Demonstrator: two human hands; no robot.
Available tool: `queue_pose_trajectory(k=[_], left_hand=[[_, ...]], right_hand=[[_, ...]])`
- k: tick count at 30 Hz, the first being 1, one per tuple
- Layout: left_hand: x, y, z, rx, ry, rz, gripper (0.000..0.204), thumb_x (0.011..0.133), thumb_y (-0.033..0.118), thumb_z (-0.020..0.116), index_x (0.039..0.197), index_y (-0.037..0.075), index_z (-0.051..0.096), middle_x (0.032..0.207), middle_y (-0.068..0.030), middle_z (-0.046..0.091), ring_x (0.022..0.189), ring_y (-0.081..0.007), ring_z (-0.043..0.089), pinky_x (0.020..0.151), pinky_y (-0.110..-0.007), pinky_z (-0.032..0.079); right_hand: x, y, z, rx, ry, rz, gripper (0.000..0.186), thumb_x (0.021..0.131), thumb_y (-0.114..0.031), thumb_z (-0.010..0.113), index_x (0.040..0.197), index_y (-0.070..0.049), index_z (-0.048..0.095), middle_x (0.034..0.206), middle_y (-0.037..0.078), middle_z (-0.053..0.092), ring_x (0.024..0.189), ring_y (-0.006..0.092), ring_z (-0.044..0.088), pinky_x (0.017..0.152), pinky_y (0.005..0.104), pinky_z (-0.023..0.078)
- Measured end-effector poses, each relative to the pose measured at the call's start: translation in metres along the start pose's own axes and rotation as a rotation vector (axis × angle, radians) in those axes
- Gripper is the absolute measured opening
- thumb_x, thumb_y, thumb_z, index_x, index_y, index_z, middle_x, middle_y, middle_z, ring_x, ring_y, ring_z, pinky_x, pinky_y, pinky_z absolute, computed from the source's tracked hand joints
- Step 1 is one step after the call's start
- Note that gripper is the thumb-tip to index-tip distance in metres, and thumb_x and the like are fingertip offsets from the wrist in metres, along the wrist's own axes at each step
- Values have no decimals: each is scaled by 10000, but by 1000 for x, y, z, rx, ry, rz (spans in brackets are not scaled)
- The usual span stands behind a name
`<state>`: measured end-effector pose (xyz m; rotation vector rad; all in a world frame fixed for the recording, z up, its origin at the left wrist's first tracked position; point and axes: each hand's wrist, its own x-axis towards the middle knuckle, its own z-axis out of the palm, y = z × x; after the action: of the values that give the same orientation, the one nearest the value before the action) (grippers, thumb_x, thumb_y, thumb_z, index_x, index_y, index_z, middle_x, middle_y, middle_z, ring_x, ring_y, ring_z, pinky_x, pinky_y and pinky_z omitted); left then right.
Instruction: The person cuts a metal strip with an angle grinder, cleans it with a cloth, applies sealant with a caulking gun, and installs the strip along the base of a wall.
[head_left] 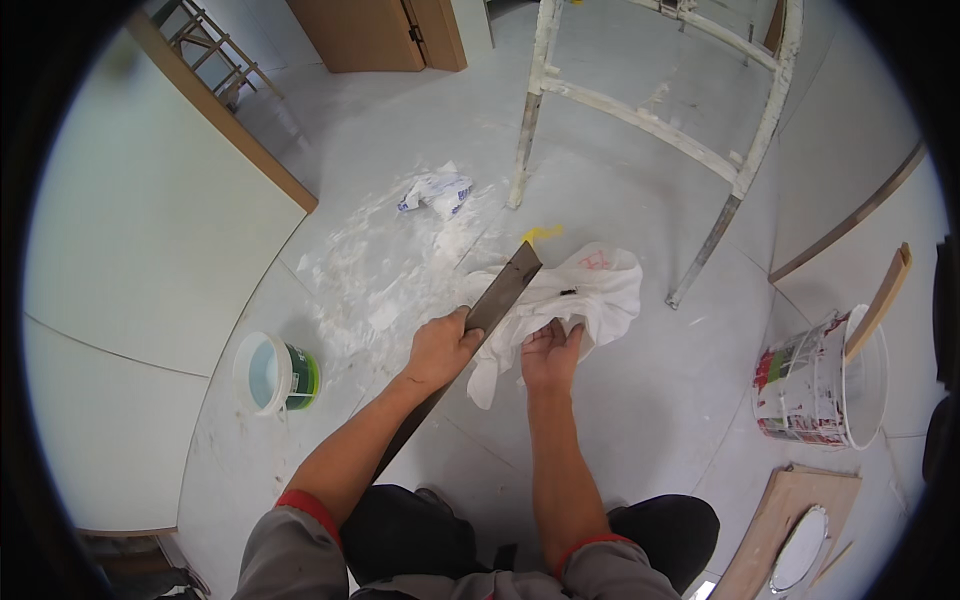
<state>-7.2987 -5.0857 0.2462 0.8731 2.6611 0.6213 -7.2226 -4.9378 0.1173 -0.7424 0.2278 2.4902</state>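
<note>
My left hand point(440, 350) is closed around a long, flat, dark grey metal straightedge point(506, 288), its fingers wrapped over the edge. The bar slants from between my knees up toward the far right, and its far end lies over a crumpled white cloth point(612, 290) with a red print. My right hand point(550, 358) has its palm turned up and its curled fingers in the folds of that cloth, just right of the bar. Part of the fingers is hidden by the fabric. A small dark spot shows on the cloth.
White powder and a crumpled white bag point(437, 190) lie on the grey floor ahead. A small water-filled bucket point(302, 378) stands left. A paint-stained ladder point(650, 125) rises ahead. At right are a large bucket point(800, 385) with a wooden stick point(878, 305) and a board point(765, 510).
</note>
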Motion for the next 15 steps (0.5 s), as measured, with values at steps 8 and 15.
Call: queue_pose_trajectory(k=[8,15], left_hand=[[-16,-13,-6,-83,-33,-59,309,900,267,640,1029,-13,621,851,-268,670,837,-450,653,755,-491,504],[-20,-16,-14,-142,-121,20,295,904,248,647,1032,-17,625,885,-270,659,845,-416,648,773,-437,500]], right_hand=[[-45,43,-7,-429,-163,192,163,1006,-221,572,1112,-98,579,1082,10,612,950,155,573,845,363,505],[-44,65,16,-670,-34,-192,106,921,-95,667,1023,-66,673,899,-2,641,716,84,538,688,267,484]])
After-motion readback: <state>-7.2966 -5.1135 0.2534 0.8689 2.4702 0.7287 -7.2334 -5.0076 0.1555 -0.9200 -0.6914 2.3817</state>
